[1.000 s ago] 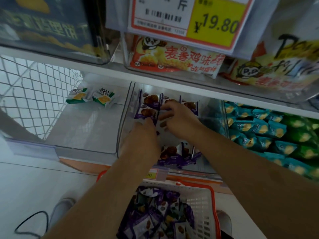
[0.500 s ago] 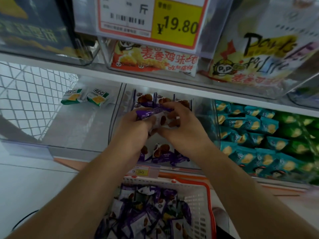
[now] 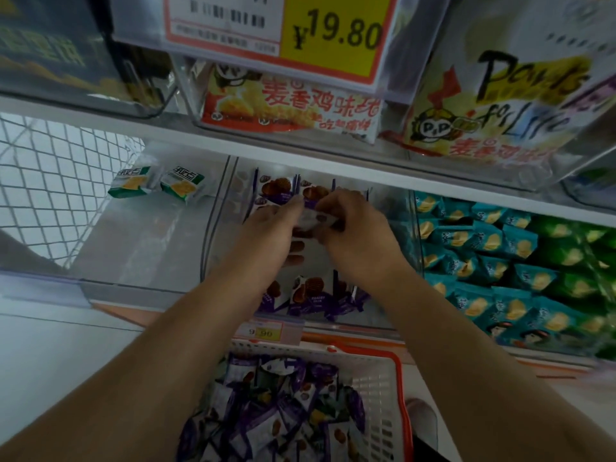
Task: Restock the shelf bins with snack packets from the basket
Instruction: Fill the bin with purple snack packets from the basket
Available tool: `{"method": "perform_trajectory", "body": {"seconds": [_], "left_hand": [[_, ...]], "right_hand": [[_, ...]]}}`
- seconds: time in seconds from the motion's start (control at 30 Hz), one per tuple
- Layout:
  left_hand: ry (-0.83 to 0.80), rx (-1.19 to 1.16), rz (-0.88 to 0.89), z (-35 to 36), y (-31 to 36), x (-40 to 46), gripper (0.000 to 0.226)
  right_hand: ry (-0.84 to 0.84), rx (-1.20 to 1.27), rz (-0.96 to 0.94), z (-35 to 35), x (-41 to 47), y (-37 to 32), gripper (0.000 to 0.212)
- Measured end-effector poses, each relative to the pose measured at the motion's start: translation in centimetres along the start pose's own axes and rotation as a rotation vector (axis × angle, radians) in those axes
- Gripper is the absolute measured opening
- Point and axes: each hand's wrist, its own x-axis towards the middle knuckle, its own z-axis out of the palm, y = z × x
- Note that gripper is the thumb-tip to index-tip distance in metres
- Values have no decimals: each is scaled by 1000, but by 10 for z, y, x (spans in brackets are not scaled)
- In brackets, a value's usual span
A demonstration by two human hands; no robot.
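Inside the clear middle shelf bin (image 3: 213,235), my left hand (image 3: 266,228) and my right hand (image 3: 356,231) meet over a purple-and-white snack packet (image 3: 313,220), each pinching one end of it. More purple packets stand in a row at the bin's back (image 3: 276,190) and lie at its front (image 3: 310,295). Below the shelf edge, the white basket with a red rim (image 3: 396,395) holds several loose purple packets (image 3: 276,411).
The left bin (image 3: 110,248) holds two green-and-white packets (image 3: 156,181). Teal and green packets (image 3: 500,261) fill the bin to the right. An upper shelf with red-and-white snack bags (image 3: 290,105) and a yellow price tag (image 3: 333,31) overhangs the bins. White wire mesh (image 3: 50,181) stands at far left.
My hands have lifted from the bin floor and come together, carrying the packet toward the bin's back row. The camera has tilted, showing more of the basket.
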Motion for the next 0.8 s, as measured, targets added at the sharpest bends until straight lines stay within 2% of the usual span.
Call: {"method": "perform_trajectory", "body": {"seconds": [0.07,0.13,0.2,0.27,0.37,0.47,0.57,0.63,0.7,0.8], "left_hand": [[7,71,33,0,0,4,39],[29,203,154,0,0,5,19],[59,254,193,-2,-4,9,14],[80,236,157,-3,-10,16,16],[171,320,163,-3,-16,31,18],[223,460,180,5,-16,51,28],[243,567,105,25,-15,69,39],[255,720,81,36,-16,73,40],[247,882,146,41,-16,69,42],[283,1112,274,36,-14,60,67]], "right_hand": [[-15,76,99,1,5,3,16],[-2,136,131,2,9,2,15],[37,180,190,4,10,2,19],[88,206,262,5,7,3,29],[121,145,284,6,-1,5,40],[95,48,292,3,-10,7,39],[58,-7,255,-2,-21,7,34],[29,-74,216,-6,-26,4,36],[-17,-195,159,-8,-29,2,40],[-110,-404,41,-12,-30,-2,44]]}}
